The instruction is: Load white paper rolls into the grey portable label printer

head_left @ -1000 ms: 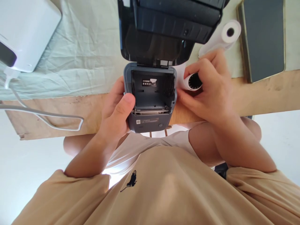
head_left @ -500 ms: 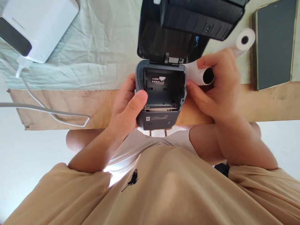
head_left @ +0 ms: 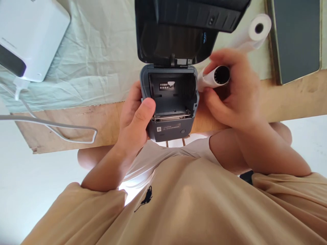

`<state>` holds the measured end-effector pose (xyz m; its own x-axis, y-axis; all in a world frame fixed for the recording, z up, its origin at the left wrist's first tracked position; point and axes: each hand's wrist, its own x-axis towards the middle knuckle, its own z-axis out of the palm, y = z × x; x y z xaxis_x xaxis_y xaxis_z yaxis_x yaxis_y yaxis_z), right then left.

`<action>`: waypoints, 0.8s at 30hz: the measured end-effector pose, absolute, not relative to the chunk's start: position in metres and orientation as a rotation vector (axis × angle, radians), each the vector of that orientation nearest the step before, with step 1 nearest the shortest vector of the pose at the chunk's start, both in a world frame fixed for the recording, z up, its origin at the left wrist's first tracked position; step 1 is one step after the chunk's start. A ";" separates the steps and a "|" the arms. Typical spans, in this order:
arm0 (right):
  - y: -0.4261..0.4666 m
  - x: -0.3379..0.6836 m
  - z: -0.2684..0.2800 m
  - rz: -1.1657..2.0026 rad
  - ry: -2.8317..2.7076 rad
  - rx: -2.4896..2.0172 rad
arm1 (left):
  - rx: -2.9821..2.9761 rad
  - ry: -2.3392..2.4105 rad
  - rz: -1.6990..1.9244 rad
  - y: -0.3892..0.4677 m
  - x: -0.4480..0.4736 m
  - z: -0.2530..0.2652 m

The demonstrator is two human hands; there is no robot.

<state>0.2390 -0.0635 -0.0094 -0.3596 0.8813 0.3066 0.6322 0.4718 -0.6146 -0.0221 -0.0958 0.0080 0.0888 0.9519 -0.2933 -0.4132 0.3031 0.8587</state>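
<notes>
A dark grey label printer point(head_left: 171, 131) stands at the table's front edge with its black lid point(head_left: 176, 41) swung open. Its paper bay shows no roll inside, only a printed sticker on the back wall. My left hand point(head_left: 136, 119) grips the printer's left side, thumb on the rim and fingers behind. To the right of the printer, my right hand point(head_left: 236, 86) holds a white paper roll point(head_left: 211, 80) between thumb and fingers. The roll's dark hollow core faces right; its left end lies close beside the printer's wall.
Another white paper roll point(head_left: 258, 29) lies behind my right hand. A dark phone-like slab point(head_left: 297, 41) is at the far right. A white device point(head_left: 38, 30) with a plugged-in white cable point(head_left: 68, 137) occupies the left. Pale green cloth point(head_left: 102, 51) covers the wooden table point(head_left: 71, 127) except its front strip.
The view has shifted and tilted slightly. My right hand has lifted and turned the paper roll a little, so its core shows more. My left hand keeps its grip on the printer.
</notes>
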 end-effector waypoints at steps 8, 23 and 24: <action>-0.062 0.240 -0.012 0.421 -2.144 -1.277 | 0.749 0.847 1.208 -0.098 -0.015 -0.016; -0.062 0.243 -0.006 0.542 -2.170 -1.190 | 0.714 0.937 1.038 -0.097 -0.019 -0.001; -0.062 0.242 -0.007 0.549 -2.164 -1.195 | 0.723 0.946 1.022 -0.097 -0.015 0.002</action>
